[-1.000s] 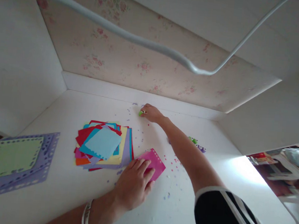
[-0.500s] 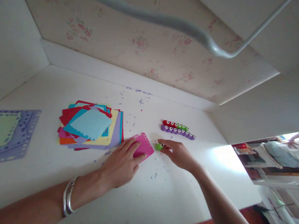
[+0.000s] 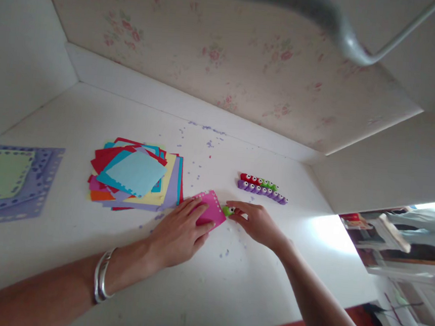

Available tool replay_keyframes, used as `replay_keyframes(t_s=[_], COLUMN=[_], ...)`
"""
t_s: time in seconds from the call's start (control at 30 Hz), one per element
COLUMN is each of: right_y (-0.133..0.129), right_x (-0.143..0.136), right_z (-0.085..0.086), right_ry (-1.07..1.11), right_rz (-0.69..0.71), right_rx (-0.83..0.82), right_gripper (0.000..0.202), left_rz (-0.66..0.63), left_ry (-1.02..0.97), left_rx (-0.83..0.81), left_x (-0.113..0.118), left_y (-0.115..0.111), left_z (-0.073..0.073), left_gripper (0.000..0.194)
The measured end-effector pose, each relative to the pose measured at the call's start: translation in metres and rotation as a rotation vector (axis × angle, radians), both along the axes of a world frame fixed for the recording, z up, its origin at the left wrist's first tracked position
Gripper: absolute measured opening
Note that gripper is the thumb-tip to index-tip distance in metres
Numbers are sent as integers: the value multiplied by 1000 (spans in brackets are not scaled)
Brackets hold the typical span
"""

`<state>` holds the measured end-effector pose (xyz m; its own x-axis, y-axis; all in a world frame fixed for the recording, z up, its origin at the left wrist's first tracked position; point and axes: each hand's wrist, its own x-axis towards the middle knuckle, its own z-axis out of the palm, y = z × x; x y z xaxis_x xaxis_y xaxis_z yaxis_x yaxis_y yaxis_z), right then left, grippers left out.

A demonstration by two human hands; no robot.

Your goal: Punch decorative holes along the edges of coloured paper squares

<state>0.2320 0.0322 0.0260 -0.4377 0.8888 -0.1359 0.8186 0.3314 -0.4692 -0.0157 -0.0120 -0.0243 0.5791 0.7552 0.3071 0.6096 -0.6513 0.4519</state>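
Observation:
My left hand [image 3: 181,231] lies with its fingers stretched out over a pink sheet of paper [image 3: 213,212], pressing it on the white table. Small punched holes run along the sheet's upper left edge. Between thumb and fingertips, my right hand [image 3: 252,222] grips a small green paper punch [image 3: 228,211] with a round white eye. The punch meets the right edge of the pink sheet; whether the edge is inside it I cannot tell. Just beyond my right hand sit a row of red and green eyed pieces [image 3: 259,181] and a purple row [image 3: 262,191].
A loose stack of coloured paper [image 3: 133,173] lies left of the pink sheet. Farther left are purple and pale green sheets [image 3: 3,177] with punched edges. Tiny purple paper bits [image 3: 209,143] are scattered about. A grey metal bar [image 3: 350,37] crosses overhead before the wall.
My right hand has brought the green punch left, from a small gap to the pink sheet's right edge. My left hand stays on the sheet. The camera view has shifted slightly.

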Motion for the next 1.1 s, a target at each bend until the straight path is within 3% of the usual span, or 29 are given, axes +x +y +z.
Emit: replay_keyframes(t_s=[0.3,0.87,1.1], right_y=[2,-2,1], right_x=[-4,-11,-15], right_z=[2,7,12], right_ry=[-37,103,174], right_rz=[6,132,4], right_rx=[22,-14,-102], right_gripper=[28,28,26], left_rz=[4,-2,0], left_ry=[-20,5,-27], left_rx=[1,10,8], left_x=[-1,-1,-1], left_y=[0,0,0], left_z=[-1,-5,-5], left_gripper=[30,30,27])
